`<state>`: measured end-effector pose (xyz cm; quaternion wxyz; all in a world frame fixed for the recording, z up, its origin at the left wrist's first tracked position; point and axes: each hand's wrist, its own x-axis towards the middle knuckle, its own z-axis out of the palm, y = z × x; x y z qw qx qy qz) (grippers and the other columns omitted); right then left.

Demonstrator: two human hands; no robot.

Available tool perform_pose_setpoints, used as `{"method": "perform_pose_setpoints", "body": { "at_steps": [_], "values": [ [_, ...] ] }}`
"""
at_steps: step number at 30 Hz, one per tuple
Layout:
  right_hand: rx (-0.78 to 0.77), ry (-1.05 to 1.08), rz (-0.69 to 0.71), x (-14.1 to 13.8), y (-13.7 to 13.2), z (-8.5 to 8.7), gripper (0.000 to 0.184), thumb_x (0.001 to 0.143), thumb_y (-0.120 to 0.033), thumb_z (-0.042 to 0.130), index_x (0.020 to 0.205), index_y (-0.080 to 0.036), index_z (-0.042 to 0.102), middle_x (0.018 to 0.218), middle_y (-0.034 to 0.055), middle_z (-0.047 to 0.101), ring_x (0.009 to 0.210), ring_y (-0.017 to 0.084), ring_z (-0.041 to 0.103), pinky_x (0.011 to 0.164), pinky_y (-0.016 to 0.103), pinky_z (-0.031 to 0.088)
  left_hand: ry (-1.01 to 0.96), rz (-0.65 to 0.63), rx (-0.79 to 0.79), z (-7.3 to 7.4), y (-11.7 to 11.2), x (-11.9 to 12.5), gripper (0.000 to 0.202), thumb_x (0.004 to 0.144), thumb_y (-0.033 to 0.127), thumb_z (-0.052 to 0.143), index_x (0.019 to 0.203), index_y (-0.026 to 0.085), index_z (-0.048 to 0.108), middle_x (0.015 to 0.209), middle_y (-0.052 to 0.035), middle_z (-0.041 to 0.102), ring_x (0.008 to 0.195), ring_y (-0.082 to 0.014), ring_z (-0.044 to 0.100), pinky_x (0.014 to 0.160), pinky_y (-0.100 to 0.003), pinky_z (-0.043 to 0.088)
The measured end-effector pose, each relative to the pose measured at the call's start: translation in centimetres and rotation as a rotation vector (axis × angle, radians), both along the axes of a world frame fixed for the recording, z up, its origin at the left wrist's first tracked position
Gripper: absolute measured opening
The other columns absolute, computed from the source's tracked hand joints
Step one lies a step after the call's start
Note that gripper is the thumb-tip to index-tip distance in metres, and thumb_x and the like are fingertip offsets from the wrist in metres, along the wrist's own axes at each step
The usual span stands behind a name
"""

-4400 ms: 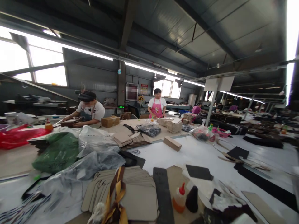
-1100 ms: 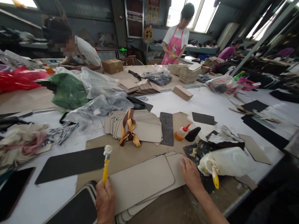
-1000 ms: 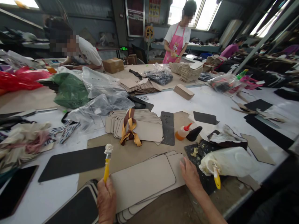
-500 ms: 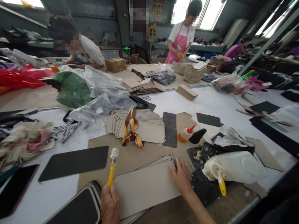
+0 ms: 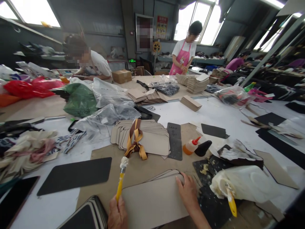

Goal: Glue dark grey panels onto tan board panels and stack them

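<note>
Upright in my left hand [image 5: 118, 213] is a yellow-handled brush [image 5: 121, 183], its tip clotted with whitish paste. That hand is closed round the handle at the left end of a beige rounded panel [image 5: 154, 200]. My right hand [image 5: 189, 192] grips the panel's far right corner, thumb on top and fingertips over the edge. Several more panels [image 5: 168, 173] fan out beneath it. To the left lies a stack of black panels with pale edges [image 5: 82, 216]. On the right, a paste-smeared white plastic bottle [image 5: 247, 183] lies on its side, a second yellow-handled brush [image 5: 231, 203] in its opening.
A ribbon-tied bundle of beige panels [image 5: 154, 141] stands ahead. Beside it are a red-tipped glue bottle [image 5: 190, 146] and a dark panel [image 5: 174, 141]. Another dark panel [image 5: 76, 175] and a phone-like black slab [image 5: 17, 200] lie left. Co-workers [image 5: 182, 57] stand across the table.
The view has tilted up, so the table sits lower in the picture. Fewer fanned panel edges show by my right hand. Both hands keep their holds.
</note>
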<state>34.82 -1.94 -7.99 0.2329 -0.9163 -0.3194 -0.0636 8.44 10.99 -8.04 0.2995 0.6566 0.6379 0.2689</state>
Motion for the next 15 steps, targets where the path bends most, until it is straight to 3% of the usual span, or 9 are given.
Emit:
{"method": "perform_pose_setpoints", "body": {
  "at_steps": [3, 5, 8, 11, 15],
  "values": [
    [0.04, -0.136, 0.034, -0.4, 0.0, 1.5, 0.041, 0.088, -0.038, 0.032, 0.099, -0.012, 0.06, 0.094, 0.0177, 0.06, 0.089, 0.029, 0.056, 0.077, 0.044, 0.045, 0.014, -0.041, 0.151, -0.2, -0.5, 0.0, 0.026, 0.08, 0.036, 0.036, 0.092, 0.02, 0.053, 0.094, -0.009, 0.061, 0.092, -0.0252, 0.057, 0.082, -0.041, 0.046],
    [0.105, -0.214, 0.131, -1.7, 0.2, 3.3, 0.037, 0.09, -0.036, 0.033, 0.104, -0.013, 0.057, 0.097, 0.0165, 0.059, 0.091, 0.028, 0.056, 0.077, 0.044, 0.047, 0.067, -0.032, 0.265, 0.3, -1.5, 0.0, 0.028, 0.082, 0.034, 0.034, 0.094, 0.019, 0.054, 0.106, -0.0116, 0.059, 0.105, -0.0274, 0.052, 0.09, -0.047, 0.04],
    [0.201, -0.218, 0.463, -5.1, 0.8, 6.2, 0.032, 0.091, -0.027, 0.037, 0.118, -0.017, 0.049, 0.1, 0.0122, 0.058, 0.093, 0.022, 0.057, 0.078, 0.036, 0.05, 0.101, -0.073, 0.317, 2.4, -3.8, 0.0, 0.029, 0.086, 0.032, 0.033, 0.101, 0.018, 0.054, 0.105, -0.011, 0.06, 0.103, -0.026, 0.052, 0.089, -0.048, 0.04],
    [0.181, -0.228, 0.828, -8.4, 1.1, 8.3, 0.042, 0.089, -0.015, 0.038, 0.129, -0.024, 0.042, 0.104, 0.0094, 0.058, 0.095, 0.019, 0.057, 0.078, 0.031, 0.051, 0.046, -0.155, 0.324, 4.8, -6.4, 0.5, 0.029, 0.089, 0.03, 0.031, 0.101, 0.019, 0.055, 0.096, -0.0093, 0.062, 0.094, -0.0217, 0.057, 0.083, -0.04, 0.046],
    [0.144, -0.337, 1.033, -10.7, 1.1, 9.8, 0.043, 0.087, -0.01, 0.035, 0.124, -0.027, 0.049, 0.103, 0.0089, 0.058, 0.093, 0.018, 0.057, 0.076, 0.03, 0.051, -0.05, -0.327, 0.266, 7.3, -9.3, 1.4, 0.029, 0.091, 0.026, 0.028, 0.097, 0.02, 0.055, 0.087, -0.0081, 0.062, 0.084, -0.018, 0.059, 0.075, -0.032, 0.049]
  ]
}}
